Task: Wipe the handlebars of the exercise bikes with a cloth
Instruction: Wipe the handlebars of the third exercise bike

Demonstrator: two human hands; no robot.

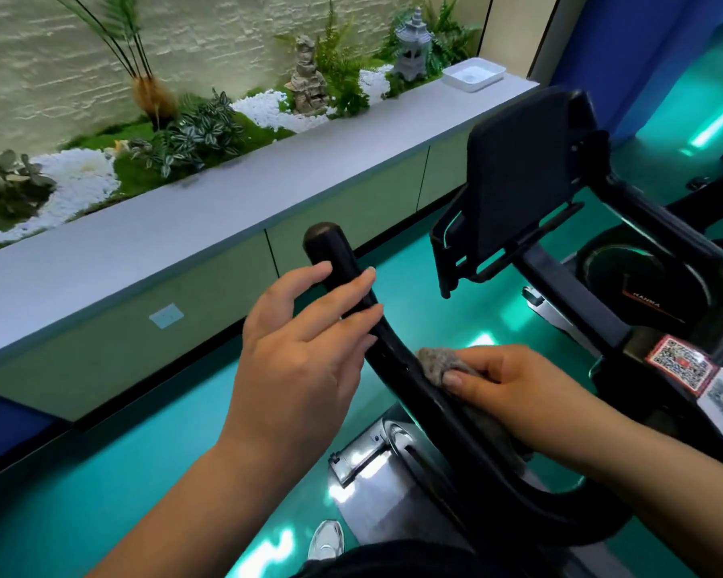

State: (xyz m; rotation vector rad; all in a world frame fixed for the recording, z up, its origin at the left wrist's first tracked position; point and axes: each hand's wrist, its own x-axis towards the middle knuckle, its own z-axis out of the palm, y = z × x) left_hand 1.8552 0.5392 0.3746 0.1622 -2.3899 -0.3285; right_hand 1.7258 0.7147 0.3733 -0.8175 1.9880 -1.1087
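A black curved handlebar of an exercise bike rises from the lower right to a rounded end at the centre. My left hand lies beside its upper part with straight fingers laid across the bar. My right hand grips a grey-brown cloth and presses it against the bar just below the left hand. Most of the cloth is hidden under the right hand and behind the bar.
The bike's black console stands up right of the bar, with QR stickers on the frame. A grey ledge with plants and a white tray runs along the left. Teal floor lies below; a shoe shows near the bottom.
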